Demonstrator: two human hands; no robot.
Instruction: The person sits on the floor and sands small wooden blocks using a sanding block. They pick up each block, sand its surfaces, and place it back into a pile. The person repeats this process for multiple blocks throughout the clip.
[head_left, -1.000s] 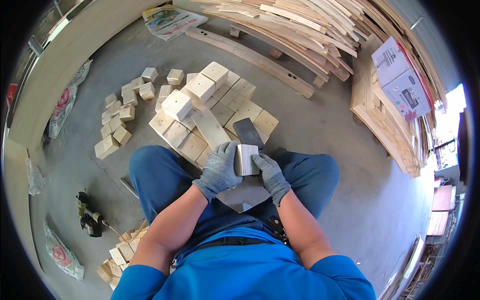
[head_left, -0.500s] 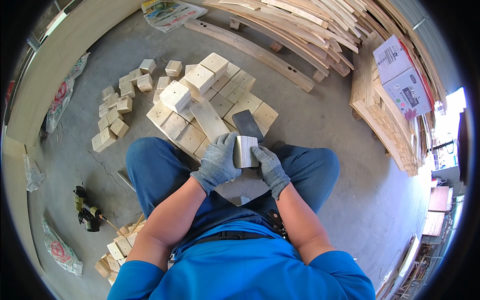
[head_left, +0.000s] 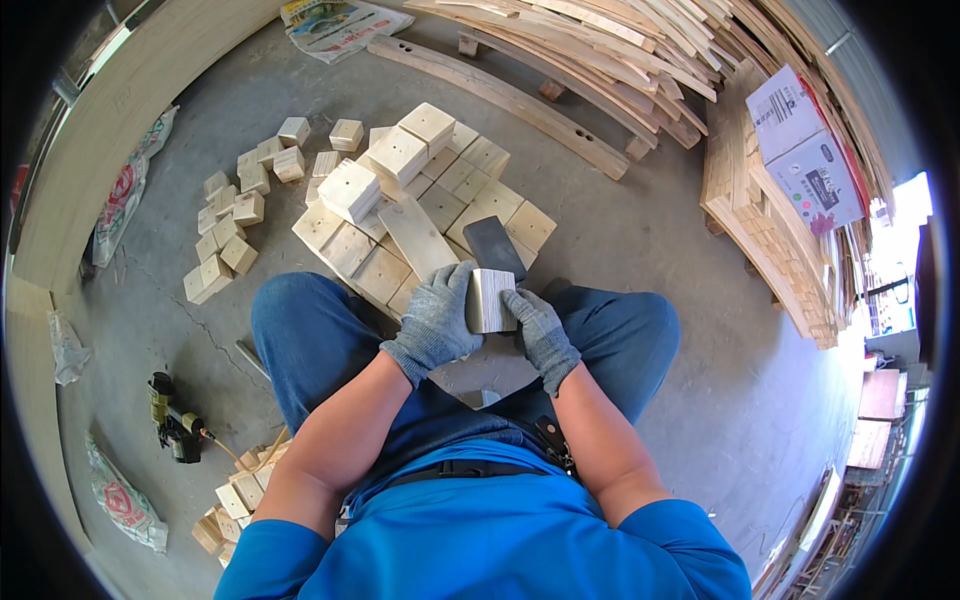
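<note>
Wood block (head_left: 490, 300) upright between both gloved hands over the lap, left hand (head_left: 435, 325) wrapped around it, right hand (head_left: 540, 335) gripping its lower right edge.

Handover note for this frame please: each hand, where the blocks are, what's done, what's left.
Left hand: gloved, grip closed around the left side of a small wooden block held over the lap.
Right hand: gloved, fingers on the block's right and lower edge, steadying it.
Just beyond the block: a dark flat sanding block lying on the laid-out wooden squares on the concrete floor.
Loose small blocks scattered to the left; another small heap by the left hip; a nail gun on the floor beside it.
Done: cannot tell how many blocks are finished.
Left: the block in hand; the loose blocks look unsorted.
</note>
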